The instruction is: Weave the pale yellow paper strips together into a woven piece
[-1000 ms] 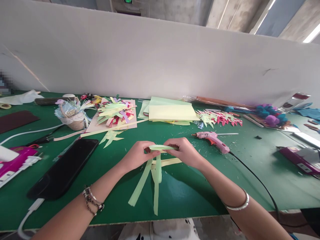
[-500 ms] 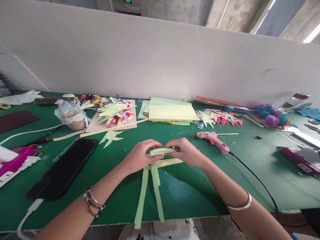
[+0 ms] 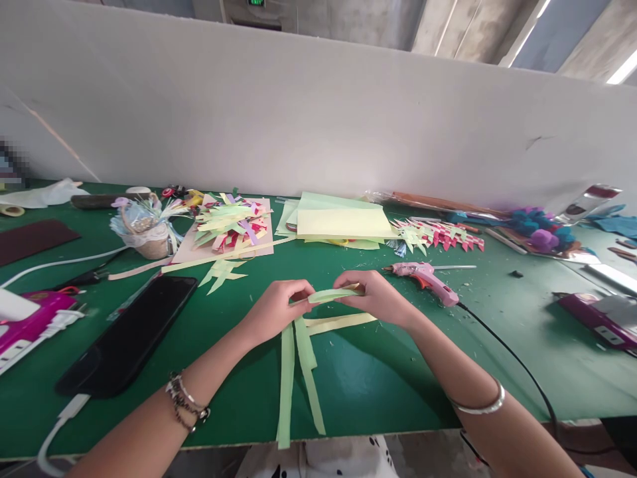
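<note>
Between my two hands a pale green paper strip (image 3: 332, 295) is stretched above the green table (image 3: 239, 398). My left hand (image 3: 279, 308) pinches its left end, and two long green tails (image 3: 285, 385) hang down below that hand toward the table's front edge. At the strip's other end my right hand (image 3: 372, 296) is closed on it with thumb and fingers. A cream paper strip (image 3: 341, 323) reaches out to the right beneath the hands. My left fingers hide where the strips meet.
A pink glue gun (image 3: 425, 279) lies to the right, its black cord running forward. To the left lies a black phone (image 3: 129, 335) on a charging cable. Behind are paper sheets (image 3: 343, 224), a heap of cut strips (image 3: 231, 226), paper stars (image 3: 223, 272) and a small decorated pot (image 3: 149, 239).
My hands have drawn apart, the left going left and the right going right, so more of the green strip shows between them. The hanging tails have shifted slightly.
</note>
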Tool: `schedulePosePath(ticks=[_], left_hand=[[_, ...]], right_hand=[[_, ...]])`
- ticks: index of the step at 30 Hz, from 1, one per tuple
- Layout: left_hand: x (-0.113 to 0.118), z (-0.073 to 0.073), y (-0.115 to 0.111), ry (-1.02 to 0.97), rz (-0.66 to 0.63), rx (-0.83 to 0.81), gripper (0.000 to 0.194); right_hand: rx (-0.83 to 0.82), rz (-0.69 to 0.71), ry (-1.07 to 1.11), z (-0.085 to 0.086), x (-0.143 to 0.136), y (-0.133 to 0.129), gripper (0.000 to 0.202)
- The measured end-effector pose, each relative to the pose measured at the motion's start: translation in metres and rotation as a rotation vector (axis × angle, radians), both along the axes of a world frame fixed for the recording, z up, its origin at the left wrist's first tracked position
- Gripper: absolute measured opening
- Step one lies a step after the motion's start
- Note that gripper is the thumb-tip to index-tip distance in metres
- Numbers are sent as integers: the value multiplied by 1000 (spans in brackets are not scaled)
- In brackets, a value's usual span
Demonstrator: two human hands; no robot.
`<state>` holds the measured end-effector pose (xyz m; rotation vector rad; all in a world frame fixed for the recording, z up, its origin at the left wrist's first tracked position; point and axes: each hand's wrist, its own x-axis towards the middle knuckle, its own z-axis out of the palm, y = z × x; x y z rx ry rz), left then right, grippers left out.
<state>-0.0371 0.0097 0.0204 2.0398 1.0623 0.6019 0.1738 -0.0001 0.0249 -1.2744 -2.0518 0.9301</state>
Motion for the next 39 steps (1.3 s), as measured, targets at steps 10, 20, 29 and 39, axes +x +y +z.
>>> schedulePosePath(ticks=[10, 20, 29, 39], left_hand=[[1, 2, -3, -11, -51, -65, 34], [3, -2, -3, -127, 47, -72, 28], [0, -3, 1, -199, 152, -103, 32], [0, -2, 1, -229, 205, -157, 33]], right_hand=[[-8, 28, -52, -3, -5, -2, 17], [139, -185, 75, -1, -3, 2, 20], [-148, -356, 329, -5, 8, 10, 43], [-223, -295, 466, -9, -4, 6, 45]])
